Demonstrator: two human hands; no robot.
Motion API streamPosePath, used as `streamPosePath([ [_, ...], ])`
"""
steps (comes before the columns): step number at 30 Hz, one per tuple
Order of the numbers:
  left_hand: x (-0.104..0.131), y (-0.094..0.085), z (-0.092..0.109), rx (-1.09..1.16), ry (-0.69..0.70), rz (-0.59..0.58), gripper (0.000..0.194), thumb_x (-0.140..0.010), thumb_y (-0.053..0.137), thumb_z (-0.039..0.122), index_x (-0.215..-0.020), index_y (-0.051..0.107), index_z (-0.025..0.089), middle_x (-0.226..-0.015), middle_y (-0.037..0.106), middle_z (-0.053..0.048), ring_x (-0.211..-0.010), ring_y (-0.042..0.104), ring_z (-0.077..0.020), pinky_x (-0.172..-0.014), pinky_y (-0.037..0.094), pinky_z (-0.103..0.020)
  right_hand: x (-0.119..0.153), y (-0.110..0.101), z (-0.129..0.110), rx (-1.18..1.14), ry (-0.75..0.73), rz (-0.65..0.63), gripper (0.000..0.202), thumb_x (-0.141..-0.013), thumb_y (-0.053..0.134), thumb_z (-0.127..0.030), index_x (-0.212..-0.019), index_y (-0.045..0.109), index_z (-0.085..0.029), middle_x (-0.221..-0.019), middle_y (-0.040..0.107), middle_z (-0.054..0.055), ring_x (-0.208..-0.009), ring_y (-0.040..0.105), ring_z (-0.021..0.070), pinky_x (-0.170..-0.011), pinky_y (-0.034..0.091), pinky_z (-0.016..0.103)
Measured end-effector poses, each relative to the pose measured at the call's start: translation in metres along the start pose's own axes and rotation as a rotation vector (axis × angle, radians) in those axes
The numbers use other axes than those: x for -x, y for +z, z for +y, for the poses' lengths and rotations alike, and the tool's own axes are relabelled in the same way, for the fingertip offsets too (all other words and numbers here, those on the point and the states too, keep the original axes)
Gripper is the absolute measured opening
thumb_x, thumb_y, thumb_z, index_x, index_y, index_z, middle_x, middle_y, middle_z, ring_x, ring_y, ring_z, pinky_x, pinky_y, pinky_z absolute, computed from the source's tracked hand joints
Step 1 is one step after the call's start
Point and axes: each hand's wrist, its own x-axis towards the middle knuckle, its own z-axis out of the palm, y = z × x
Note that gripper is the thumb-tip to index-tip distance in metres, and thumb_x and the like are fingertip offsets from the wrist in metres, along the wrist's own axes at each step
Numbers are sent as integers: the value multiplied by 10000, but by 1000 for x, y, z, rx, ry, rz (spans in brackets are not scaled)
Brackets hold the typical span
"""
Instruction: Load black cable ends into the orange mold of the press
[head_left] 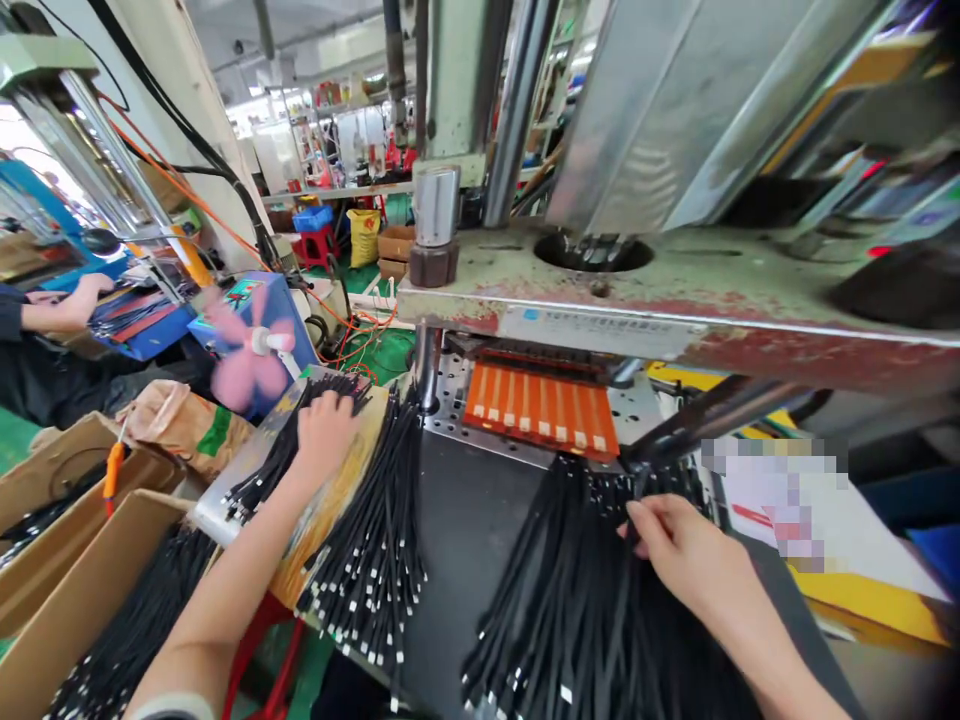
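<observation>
My left hand (326, 437) rests on a bunch of black strips (277, 460) on the board at the left, its fingers bent and partly hidden among them. My right hand (671, 535) pinches at the upper part of a large pile of black strips (577, 600) on the dark table (476, 540). Between the hands lies another bundle of black strips with white ends (375, 520). Behind the table, an orange fixture with pale slots (540, 410) sits on the metal plate under the press.
The press's heavy beam (675, 310) spans above the table. Cardboard boxes (97, 590) with black strips stand at the lower left, near a pink fan (255, 345). Another person's hand (79, 300) is at the far left. Papers (810, 510) lie at the right.
</observation>
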Motion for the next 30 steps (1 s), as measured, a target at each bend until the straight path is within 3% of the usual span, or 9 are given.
streamPosePath([
  [3, -37, 8, 38, 258, 64, -117, 358, -917, 385, 416, -1011, 650, 195, -1092, 604, -126, -1075, 553, -260, -929, 398, -369, 7, -3, -15, -214, 45, -38, 277, -752, 458, -526, -783, 478, -252, -581, 628, 22, -435, 547, 185, -475, 434, 312],
  [5, -62, 19, 56, 309, 33, -143, 306, -853, 506, 423, -888, 675, 170, -1005, 640, -129, -1016, 589, -256, -891, 424, -345, 12, -6, -28, -365, 45, -26, 368, -732, 510, -555, -907, 483, -232, -589, 622, 20, -437, 523, 172, -442, 422, 290],
  [8, -87, 30, 64, 410, -22, -182, 146, -715, 668, 288, -695, 652, 145, -769, 656, -98, -833, 637, -231, -774, 464, -301, 20, -12, -47, -426, -31, -81, 462, -727, 562, -567, -979, 558, -180, -657, 642, 49, -523, 555, 166, -487, 458, 274],
  [11, -89, 26, 59, 540, -31, -131, 81, -731, 619, 192, -665, 607, 146, -689, 632, -44, -718, 622, -171, -696, 463, -253, 28, -19, -68, -357, -155, -117, 399, -806, 501, -558, -838, 619, -178, -719, 652, 61, -567, 562, 153, -527, 470, 264],
  [16, -46, -21, 61, 757, 141, 6, 112, -846, 502, 254, -810, 539, 155, -729, 580, 7, -675, 554, -98, -662, 438, -197, 43, -29, -121, -369, -373, -201, 375, -915, 409, -465, -892, 646, -176, -553, 578, -10, -515, 543, 135, -539, 432, 246],
  [20, 1, -80, 83, 1112, 491, -9, 162, -849, 562, 321, -822, 534, 163, -635, 487, 48, -558, 454, -67, -549, 367, -171, 55, -39, -164, -435, -553, -253, 316, -953, 396, -362, -957, 651, -176, -533, 563, -39, -493, 538, 103, -538, 402, 214],
  [23, 22, -114, 104, 1206, 637, -61, 155, -865, 566, 307, -899, 596, 159, -691, 533, 25, -546, 462, -54, -516, 371, -164, 59, -48, -184, -495, -646, -203, 256, -955, 416, -306, -964, 637, -176, -548, 564, -49, -501, 544, 88, -551, 396, 199],
  [26, 28, -131, 124, 1234, 712, -113, 174, -869, 556, 287, -855, 651, 142, -718, 539, 5, -498, 483, -41, -459, 399, -156, 55, -56, -195, -506, -686, -143, 248, -955, 422, -273, -821, 607, -178, -553, 556, -49, -501, 530, 80, -546, 380, 192],
  [30, 20, -135, 146, 1364, 663, -230, 184, -807, 616, 298, -766, 648, 121, -652, 551, 10, -436, 507, -43, -412, 430, -155, 47, -58, -198, -428, -735, -57, 287, -949, 431, -251, -696, 548, -184, -576, 544, -37, -523, 513, 84, -561, 374, 196],
])
